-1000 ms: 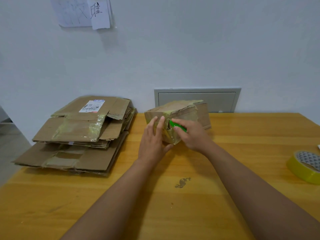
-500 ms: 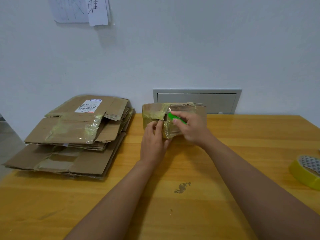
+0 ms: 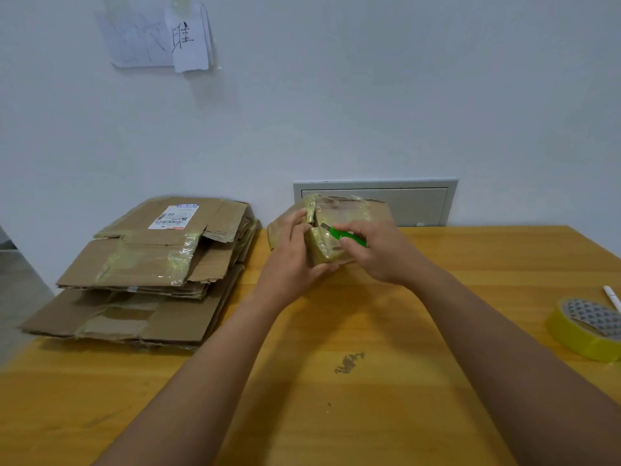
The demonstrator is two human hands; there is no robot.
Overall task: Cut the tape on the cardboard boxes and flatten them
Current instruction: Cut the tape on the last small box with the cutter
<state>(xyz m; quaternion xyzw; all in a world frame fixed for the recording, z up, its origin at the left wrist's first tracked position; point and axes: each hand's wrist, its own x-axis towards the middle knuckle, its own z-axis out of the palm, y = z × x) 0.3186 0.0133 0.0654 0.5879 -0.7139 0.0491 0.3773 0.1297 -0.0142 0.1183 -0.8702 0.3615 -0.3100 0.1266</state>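
Observation:
A small cardboard box [image 3: 349,213] wrapped in yellowish tape stands tilted up on the wooden table [image 3: 336,398], its taped end toward me. My left hand [image 3: 292,257] grips the box's left side, fingers curled over its near face. My right hand [image 3: 379,253] holds a green utility knife [image 3: 346,236], whose blade tip sits at the tape seam in the middle of the box's near face. Part of the box's lower edge is hidden behind both hands.
A stack of flattened cardboard boxes [image 3: 144,274] lies at the table's left edge. A roll of yellow tape [image 3: 586,326] and a white pen [image 3: 611,297] lie at the right edge. A grey wall panel [image 3: 420,203] sits behind the box.
The box has been tipped up and turned so its taped end faces me. My left hand has shifted to wrap its left side, and the knife has moved along the seam.

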